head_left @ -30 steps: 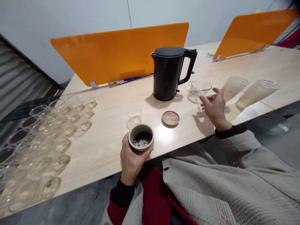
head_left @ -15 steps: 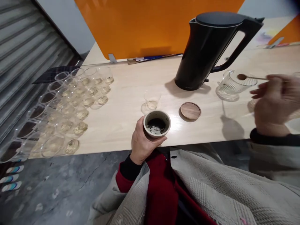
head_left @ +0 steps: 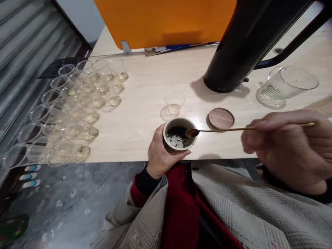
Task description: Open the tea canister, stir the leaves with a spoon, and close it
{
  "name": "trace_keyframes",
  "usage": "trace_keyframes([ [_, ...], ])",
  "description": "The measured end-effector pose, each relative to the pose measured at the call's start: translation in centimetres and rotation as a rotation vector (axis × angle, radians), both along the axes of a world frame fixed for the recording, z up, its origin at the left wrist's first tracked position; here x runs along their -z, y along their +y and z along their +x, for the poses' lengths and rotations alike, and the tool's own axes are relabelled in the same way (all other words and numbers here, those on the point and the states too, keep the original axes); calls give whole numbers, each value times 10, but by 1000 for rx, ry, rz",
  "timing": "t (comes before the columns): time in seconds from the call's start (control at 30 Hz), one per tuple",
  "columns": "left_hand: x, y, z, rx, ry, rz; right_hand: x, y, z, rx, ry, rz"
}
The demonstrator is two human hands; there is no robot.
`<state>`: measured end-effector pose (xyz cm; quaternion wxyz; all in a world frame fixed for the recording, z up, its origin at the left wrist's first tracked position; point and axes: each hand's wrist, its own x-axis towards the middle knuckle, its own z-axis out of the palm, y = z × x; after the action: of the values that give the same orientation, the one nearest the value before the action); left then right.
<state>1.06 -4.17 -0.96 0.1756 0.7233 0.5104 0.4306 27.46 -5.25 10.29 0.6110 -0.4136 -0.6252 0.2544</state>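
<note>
Left of frame: rows of clear plastic cups [head_left: 77,110] on the counter [head_left: 145,79], most with a little pale liquid. Centre, at the counter's near edge: left hand [head_left: 160,154] wrapped around a ceramic cup [head_left: 179,134] holding dark tea leaves. Just behind it, a small glass cup [head_left: 174,102]; to its right, a round wooden lid [head_left: 221,118]. Spoon [head_left: 233,130] bowl sits over the cup's right rim. Right hand [head_left: 287,148], lower right, pinches the spoon's handle. Black kettle [head_left: 249,41] and ribbed glass pitcher [head_left: 287,83], upper right.
</note>
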Motion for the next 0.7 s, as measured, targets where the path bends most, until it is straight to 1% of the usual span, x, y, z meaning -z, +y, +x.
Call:
trace_keyframes([
  [0.03, 0, 0, 0, -3, 4, -4, 0, 2, -9, -73, -39, 0],
  [0.1, -2, -1, 0, -8, 7, -14, 1, 7, -21, -198, -205, -4],
  [0.17, -3, -1, 0, -6, 3, -30, 1, 14, -28, -260, -382, -3],
  [0.23, -4, -2, 0, 5, -4, -42, 2, 21, -33, -298, -472, 24],
  [0.4, -6, -2, 0, 11, -21, -58, 8, 31, -43, -373, -560, 72],
  [0.47, -6, -2, -1, 13, -20, -63, 11, 33, -45, -394, -571, 67],
  [0.6, -6, -2, -1, 33, -31, -49, 17, 36, -46, -448, -520, -51],
  [0.7, -6, -3, 0, 21, -36, -59, 18, 37, -46, -454, -488, -109],
])
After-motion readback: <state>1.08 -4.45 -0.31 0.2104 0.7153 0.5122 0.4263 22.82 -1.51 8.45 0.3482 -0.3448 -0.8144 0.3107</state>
